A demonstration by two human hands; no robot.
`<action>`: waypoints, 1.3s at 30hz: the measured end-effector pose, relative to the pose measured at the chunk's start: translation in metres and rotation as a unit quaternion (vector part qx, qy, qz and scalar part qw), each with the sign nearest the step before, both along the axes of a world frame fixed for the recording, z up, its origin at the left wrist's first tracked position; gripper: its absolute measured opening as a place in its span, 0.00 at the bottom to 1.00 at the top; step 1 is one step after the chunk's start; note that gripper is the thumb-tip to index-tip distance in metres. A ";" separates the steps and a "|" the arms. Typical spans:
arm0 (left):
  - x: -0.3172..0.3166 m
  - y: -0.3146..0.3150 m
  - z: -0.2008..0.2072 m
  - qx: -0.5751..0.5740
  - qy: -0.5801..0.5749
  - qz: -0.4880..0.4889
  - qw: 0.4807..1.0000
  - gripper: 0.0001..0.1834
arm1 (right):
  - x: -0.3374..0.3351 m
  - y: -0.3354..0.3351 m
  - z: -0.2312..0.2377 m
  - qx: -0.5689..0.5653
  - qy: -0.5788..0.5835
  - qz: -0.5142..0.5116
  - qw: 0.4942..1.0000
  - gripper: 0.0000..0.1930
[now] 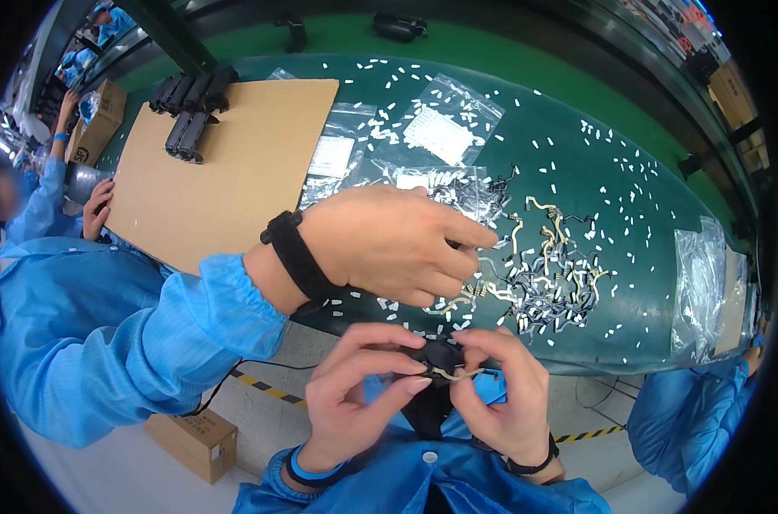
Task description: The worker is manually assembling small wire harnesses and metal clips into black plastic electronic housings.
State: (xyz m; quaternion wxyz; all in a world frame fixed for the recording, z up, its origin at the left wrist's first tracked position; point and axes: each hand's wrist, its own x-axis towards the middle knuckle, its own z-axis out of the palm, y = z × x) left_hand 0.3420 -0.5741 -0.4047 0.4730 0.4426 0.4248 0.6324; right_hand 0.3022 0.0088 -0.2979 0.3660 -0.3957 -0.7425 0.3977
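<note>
Neighbour's hand (397, 244) above green table (528, 120); left hand (354, 398), right hand (509, 390): grip closed on black part (441, 355); grey floor (273, 413)

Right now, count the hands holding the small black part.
2: the left hand at the left of the black part, the right hand at its right. The co-worker's reaching hand is apart from it.
</note>
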 end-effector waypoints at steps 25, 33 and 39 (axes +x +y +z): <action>-0.198 0.478 0.077 0.085 0.247 0.059 0.964 0.31 | 0.002 0.009 0.006 -0.009 0.003 0.040 0.999 0.21; -0.221 0.524 0.085 0.108 0.322 0.076 0.937 0.35 | 0.011 0.005 0.014 0.019 0.015 0.113 0.993 0.21; -0.219 0.523 0.089 0.155 0.501 0.179 0.833 0.31 | 0.011 -0.016 0.021 0.064 -0.017 -0.028 0.997 0.17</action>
